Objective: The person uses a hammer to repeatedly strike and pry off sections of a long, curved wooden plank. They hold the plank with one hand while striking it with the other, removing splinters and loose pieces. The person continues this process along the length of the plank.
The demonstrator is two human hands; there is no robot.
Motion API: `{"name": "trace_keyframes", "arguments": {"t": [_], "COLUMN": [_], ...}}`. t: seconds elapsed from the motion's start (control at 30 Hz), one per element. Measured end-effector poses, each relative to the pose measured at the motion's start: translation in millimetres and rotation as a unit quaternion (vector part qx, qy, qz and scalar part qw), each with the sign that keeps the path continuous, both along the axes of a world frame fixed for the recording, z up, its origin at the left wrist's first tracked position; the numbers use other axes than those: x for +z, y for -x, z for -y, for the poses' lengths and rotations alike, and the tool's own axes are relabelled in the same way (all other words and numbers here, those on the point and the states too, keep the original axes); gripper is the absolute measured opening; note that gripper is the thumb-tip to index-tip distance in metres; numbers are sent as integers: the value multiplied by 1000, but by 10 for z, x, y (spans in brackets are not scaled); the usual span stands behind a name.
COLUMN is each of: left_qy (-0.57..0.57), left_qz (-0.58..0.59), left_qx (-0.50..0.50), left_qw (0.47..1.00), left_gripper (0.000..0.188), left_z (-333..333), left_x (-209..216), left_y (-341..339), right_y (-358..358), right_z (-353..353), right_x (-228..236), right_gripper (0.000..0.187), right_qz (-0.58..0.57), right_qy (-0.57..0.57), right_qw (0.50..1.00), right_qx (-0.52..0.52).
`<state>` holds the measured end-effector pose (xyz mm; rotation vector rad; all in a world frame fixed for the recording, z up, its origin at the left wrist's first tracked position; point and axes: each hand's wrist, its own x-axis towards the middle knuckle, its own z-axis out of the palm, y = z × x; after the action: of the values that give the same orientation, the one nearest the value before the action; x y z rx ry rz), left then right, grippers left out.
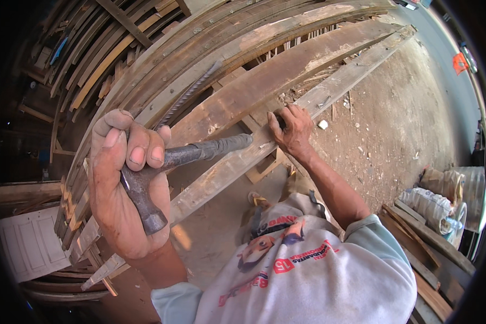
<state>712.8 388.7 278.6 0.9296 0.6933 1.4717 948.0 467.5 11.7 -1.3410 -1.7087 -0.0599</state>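
Note:
My left hand (127, 183) is raised close to the camera, its fingers closed around a dark metal hammer (143, 200) near the head. The hammer's wrapped handle (216, 147) points right, over a long weathered plank (216, 181). From behind those fingers a ribbed steel bar (189, 94) slants up and away; whether the hand grips it too is unclear. On the plank's top rests my right hand (294, 129), fingers curled and thumb bent inward. What lies under its fingertips is hidden. Small nails (323, 103) stick up from the plank just beyond it.
Beyond the plank lies a wide brown board (264, 83), then long stacked beams (173, 65). A white panelled door (32, 243) leans at the left. Wrapped bundles (426, 205) and loose timber (437, 243) sit at the right. Debris dots the dirt floor (394, 113).

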Motion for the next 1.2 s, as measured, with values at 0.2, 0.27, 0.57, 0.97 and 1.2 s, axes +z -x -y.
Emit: {"name": "trace_keyframes", "arguments": {"t": [0.2,0.27,0.57,0.97,1.2], "left_qy": [32,-5,-134,72,187], "left_qz": [-53,-89,56,68,-124], "left_qx": [89,96,153,222,190], "left_qw": [994,991,978,970,956], "left_gripper": [28,24,14,45,48], "left_z": [-29,191,1044,500,132], "left_x": [51,-9,196,-1647,-1698], "left_y": [-104,-147,-619,-452,-242], "right_y": [-122,-191,-359,-670,-671], "right_z": [41,101,359,5,-32], "right_x": [73,134,1129,345,295], "right_gripper": [16,20,56,45,45], "right_qz": [7,-76,-81,65,51], "right_qy": [65,94,-48,56,76], "right_qw": [997,984,930,926,940], "right_qx": [50,134,355,369,330]}}
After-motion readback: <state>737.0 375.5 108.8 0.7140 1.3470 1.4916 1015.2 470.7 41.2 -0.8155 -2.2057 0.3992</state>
